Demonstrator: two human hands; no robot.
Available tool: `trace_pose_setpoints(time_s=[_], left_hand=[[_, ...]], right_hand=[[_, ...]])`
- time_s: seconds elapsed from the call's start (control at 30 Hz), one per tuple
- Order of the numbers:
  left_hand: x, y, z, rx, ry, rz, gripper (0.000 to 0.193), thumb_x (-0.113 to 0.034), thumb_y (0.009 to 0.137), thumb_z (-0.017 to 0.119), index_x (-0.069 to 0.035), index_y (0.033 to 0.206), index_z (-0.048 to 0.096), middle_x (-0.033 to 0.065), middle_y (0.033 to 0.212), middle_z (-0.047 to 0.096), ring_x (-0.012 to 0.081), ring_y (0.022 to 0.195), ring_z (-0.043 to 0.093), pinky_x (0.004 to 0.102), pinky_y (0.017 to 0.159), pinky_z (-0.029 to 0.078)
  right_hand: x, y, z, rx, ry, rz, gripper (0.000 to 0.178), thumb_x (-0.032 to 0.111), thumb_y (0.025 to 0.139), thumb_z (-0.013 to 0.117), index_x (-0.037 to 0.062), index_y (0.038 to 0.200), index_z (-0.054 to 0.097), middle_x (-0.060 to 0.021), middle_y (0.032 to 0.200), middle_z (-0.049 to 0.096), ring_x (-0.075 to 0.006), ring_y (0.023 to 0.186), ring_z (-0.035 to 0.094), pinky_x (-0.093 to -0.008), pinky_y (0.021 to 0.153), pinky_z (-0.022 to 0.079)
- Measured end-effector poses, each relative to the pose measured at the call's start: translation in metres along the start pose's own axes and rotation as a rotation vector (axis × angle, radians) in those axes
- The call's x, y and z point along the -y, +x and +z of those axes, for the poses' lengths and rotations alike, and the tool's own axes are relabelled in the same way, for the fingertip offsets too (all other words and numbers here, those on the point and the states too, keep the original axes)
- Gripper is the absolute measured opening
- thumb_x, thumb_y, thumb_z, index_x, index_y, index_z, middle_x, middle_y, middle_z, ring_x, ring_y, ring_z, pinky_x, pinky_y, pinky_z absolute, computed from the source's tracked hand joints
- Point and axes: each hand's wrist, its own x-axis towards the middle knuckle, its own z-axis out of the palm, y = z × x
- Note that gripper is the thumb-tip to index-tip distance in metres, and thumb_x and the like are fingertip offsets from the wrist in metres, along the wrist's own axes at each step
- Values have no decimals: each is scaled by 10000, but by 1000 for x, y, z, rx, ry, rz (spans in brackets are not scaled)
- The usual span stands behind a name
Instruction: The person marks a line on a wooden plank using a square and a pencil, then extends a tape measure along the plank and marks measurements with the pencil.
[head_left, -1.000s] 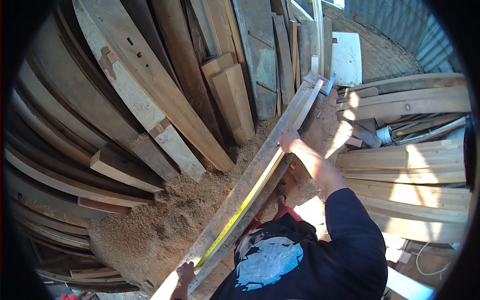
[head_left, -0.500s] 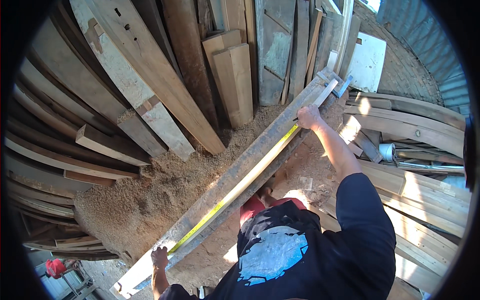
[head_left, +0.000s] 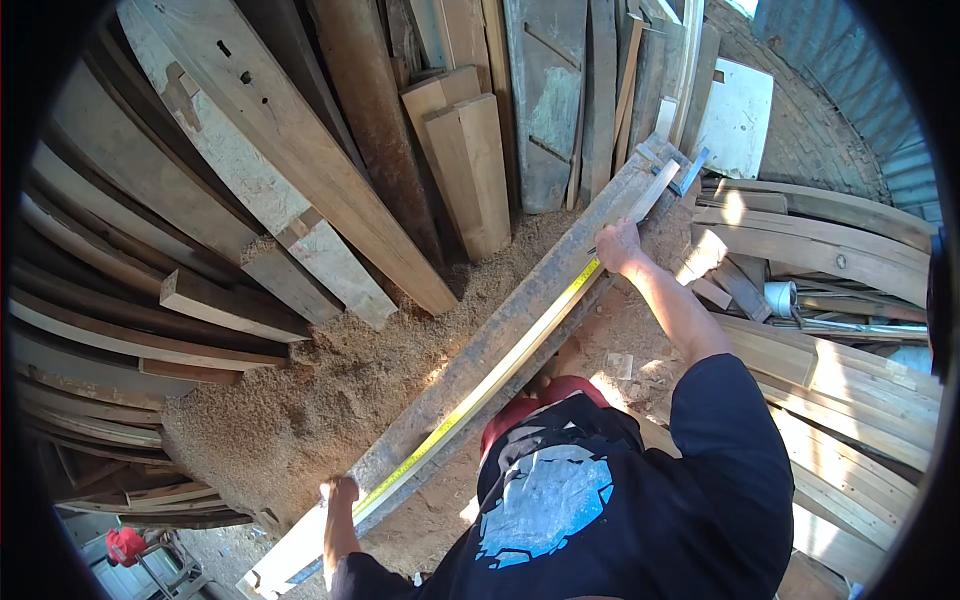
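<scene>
A yellow tape measure blade [head_left: 440, 433] stretches along a long, pale wooden strip [head_left: 288, 535], which lies on a worn grey beam [head_left: 530, 292] slanting from lower left to upper right. My left hand [head_left: 341, 492] is closed at the tape's lower end. My right hand [head_left: 618, 246] grips the strip at the tape's upper end, and a thin dark tip juts from its fingers, too small to name. The tape's case does not show. Past my right hand, a blue metal clamp [head_left: 692, 172] sits at the beam's far end.
Boards [head_left: 330, 180] lean in a dense row at the left and back. Sawdust [head_left: 330, 410] is heaped between them and the beam. Stacked planks [head_left: 850, 450] and a white bucket [head_left: 780, 298] lie to the right. A red thing [head_left: 125, 545] stands at the lower left.
My left hand has shifted up and to the right along the strip. My right hand stays near the same spot at the tape's upper end. The whole view has moved slightly.
</scene>
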Motion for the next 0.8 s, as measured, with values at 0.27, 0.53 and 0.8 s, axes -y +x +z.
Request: trace_pose_setpoints(time_s=[0.27,0.53,0.8], left_hand=[[-288,-29,-300,-352,-955,736,300,-303,848,662,-76,1042,689,102,974,714,214,891,652,395,811,516],[-398,-76,-370,-646,-598,768,226,-311,837,703,-111,930,655,149,945,701,342,925,675,475,747,525],[-405,-102,-375,-616,-366,679,244,-209,790,715,-122,1007,645,161,967,685,370,930,676,498,747,541]], right_hand=[[2,-5,-11,19,-44,5,224,233,902,546,183,1005,739,-50,1023,724,-267,1026,644,-405,854,405],[-10,-7,-13,129,-13,-14,263,232,907,541,177,1074,737,-73,1117,715,-291,1122,622,-416,915,386],[-47,0,1,189,202,-175,260,222,879,564,146,1059,734,-106,1168,683,-316,1143,599,-436,925,386]])
